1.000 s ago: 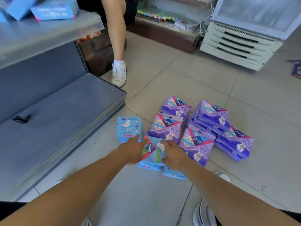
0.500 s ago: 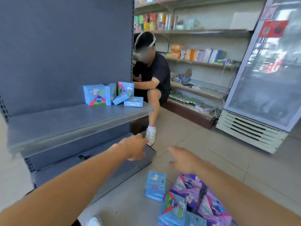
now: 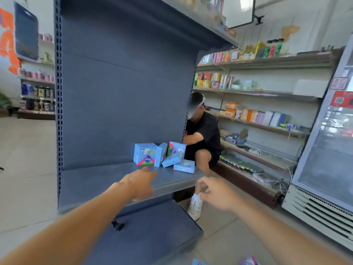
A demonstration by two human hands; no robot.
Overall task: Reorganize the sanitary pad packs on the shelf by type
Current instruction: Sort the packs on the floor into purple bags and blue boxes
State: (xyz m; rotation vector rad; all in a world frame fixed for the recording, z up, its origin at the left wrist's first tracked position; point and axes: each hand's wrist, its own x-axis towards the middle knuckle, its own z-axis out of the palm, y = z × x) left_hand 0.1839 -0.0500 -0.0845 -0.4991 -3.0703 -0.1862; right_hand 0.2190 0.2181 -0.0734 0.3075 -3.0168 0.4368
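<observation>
Several blue sanitary pad packs (image 3: 164, 157) stand and lie in a loose cluster at the right end of the grey middle shelf (image 3: 107, 178). My left hand (image 3: 140, 183) reaches over the shelf's front edge, just in front of the packs, holding nothing, fingers loosely apart. My right hand (image 3: 214, 194) hovers right of the shelf's corner with curled fingers and nothing in it. Corners of a blue pack (image 3: 198, 262) and a purple pack (image 3: 249, 261) on the floor show at the bottom edge.
A grey bottom shelf (image 3: 152, 232) juts out below. A person in black (image 3: 204, 142) crouches behind the shelf's right end, one white shoe near its corner. Stocked wall shelves (image 3: 263, 92) run at the right, with a glass-door fridge (image 3: 328, 159) beside them.
My head has lifted from the floor piles to the shelf. Both hands let go of the blue pack on the floor and rose toward the middle shelf.
</observation>
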